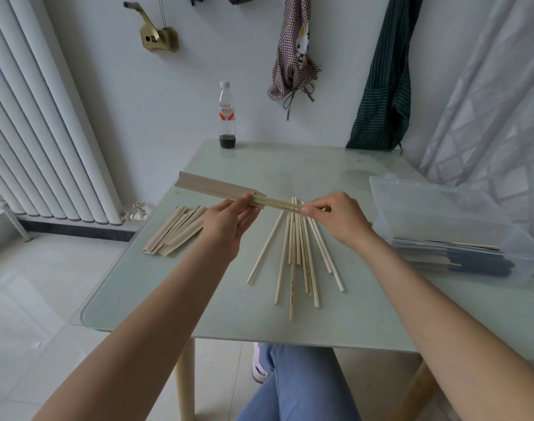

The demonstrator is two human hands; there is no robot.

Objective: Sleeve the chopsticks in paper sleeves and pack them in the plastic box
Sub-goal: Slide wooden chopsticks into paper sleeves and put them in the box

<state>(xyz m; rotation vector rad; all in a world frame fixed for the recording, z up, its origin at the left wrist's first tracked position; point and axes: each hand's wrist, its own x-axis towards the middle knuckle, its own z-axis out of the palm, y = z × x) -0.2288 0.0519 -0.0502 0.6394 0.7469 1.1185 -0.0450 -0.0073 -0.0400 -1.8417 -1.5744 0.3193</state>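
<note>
My left hand (pixel 229 220) pinches the open end of a brown paper sleeve (pixel 211 186) held above the table. My right hand (pixel 335 214) grips the near end of a pair of chopsticks (pixel 278 204) whose far end sits inside that sleeve. Several bare wooden chopsticks (pixel 299 256) lie fanned on the table below my hands. A pile of empty paper sleeves (pixel 174 230) lies to the left. The clear plastic box (pixel 417 202) stands open at the right, with several sleeved chopsticks (pixel 454 256) inside it.
A glass-topped table (pixel 174 299) carries everything. A plastic bottle (pixel 227 117) with a little dark liquid stands at the far edge. A radiator is on the left, aprons hang on the wall, and a curtain hangs at the right. My legs show under the table.
</note>
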